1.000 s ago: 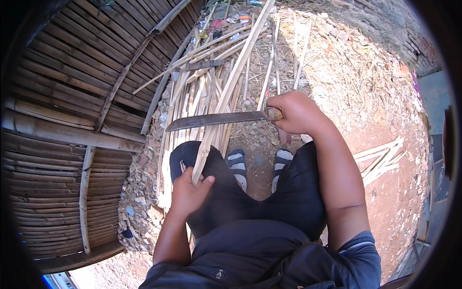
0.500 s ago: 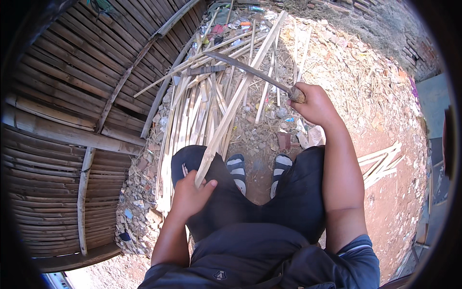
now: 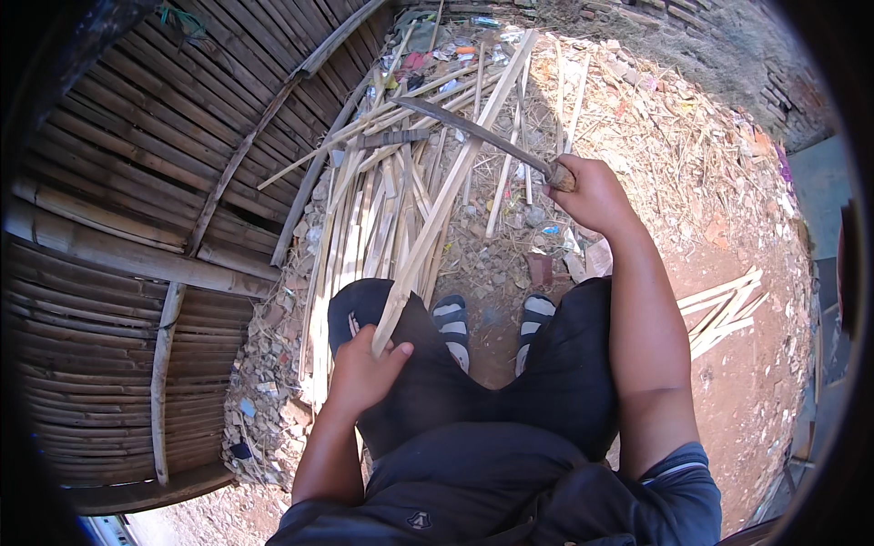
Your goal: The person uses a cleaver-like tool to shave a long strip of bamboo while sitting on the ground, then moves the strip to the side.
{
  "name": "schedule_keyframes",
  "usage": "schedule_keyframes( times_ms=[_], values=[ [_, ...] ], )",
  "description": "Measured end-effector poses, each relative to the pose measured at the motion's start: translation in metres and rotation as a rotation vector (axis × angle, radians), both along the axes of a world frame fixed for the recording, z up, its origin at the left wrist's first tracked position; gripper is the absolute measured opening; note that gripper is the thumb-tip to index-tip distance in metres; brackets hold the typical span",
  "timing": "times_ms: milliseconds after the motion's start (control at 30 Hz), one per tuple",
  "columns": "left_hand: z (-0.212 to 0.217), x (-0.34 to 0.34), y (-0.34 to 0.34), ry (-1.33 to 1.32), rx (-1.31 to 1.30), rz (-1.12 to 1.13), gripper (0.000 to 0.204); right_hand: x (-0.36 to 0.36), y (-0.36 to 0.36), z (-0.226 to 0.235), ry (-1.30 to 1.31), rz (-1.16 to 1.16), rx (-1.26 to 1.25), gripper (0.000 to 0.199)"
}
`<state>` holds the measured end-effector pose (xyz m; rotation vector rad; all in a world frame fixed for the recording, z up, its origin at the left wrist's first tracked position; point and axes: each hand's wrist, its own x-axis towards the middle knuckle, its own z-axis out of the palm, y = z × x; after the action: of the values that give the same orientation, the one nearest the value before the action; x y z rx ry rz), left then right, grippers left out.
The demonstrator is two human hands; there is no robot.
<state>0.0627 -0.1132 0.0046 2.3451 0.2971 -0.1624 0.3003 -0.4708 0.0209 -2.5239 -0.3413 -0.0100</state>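
Note:
My left hand [image 3: 364, 369] grips the near end of a long pale bamboo strip [image 3: 451, 187] that rests on my left knee and runs away up the view toward the far pile. My right hand [image 3: 592, 193] is closed around the wooden handle of a long dark machete [image 3: 473, 132], raised with its blade pointing up and left over the strip. My two sandalled feet [image 3: 492, 323] rest on the ground between my knees.
A pile of split bamboo strips [image 3: 382, 209] lies on the rubble ahead. A woven bamboo wall [image 3: 137, 227] with round poles fills the left side. More cut strips [image 3: 724, 305] lie on the red dirt at right. Litter and straw cover the far ground.
My right hand has swung the machete up and away from a level position across the strip to a raised one further from me. My left hand kept its hold on the strip.

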Motion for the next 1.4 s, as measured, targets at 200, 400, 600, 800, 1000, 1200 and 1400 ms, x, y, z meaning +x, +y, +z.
schedule_keyframes(
  times_ms=[200, 400, 600, 800, 1000, 1200, 1400],
  values=[
    [-0.003, -0.001, 0.002, -0.018, -0.026, 0.015, 0.033, -0.016, 0.017, 0.007, 0.007, 0.239, -0.073, 0.038],
    [-0.007, -0.004, 0.005, -0.023, -0.063, 0.020, 0.032, -0.037, 0.053, 0.013, 0.025, 0.578, -0.179, 0.038],
    [0.000, 0.000, 0.002, 0.000, -0.037, 0.002, 0.033, -0.003, 0.004, 0.002, 0.047, 0.124, 0.034, 0.037],
    [0.000, 0.001, 0.001, -0.006, -0.019, -0.010, 0.034, -0.011, 0.003, 0.000, -0.089, 0.079, 0.093, 0.033],
    [0.001, -0.001, 0.002, 0.055, 0.010, 0.027, 0.040, -0.035, 0.044, 0.009, -0.044, 0.543, -0.148, 0.033],
    [0.002, -0.004, 0.002, 0.072, 0.045, 0.040, 0.044, -0.010, 0.011, 0.010, 0.051, 0.179, -0.011, 0.036],
    [0.007, 0.002, -0.005, 0.057, 0.089, -0.020, 0.044, 0.009, -0.015, -0.016, -0.061, -0.048, 0.206, 0.036]
  ],
)
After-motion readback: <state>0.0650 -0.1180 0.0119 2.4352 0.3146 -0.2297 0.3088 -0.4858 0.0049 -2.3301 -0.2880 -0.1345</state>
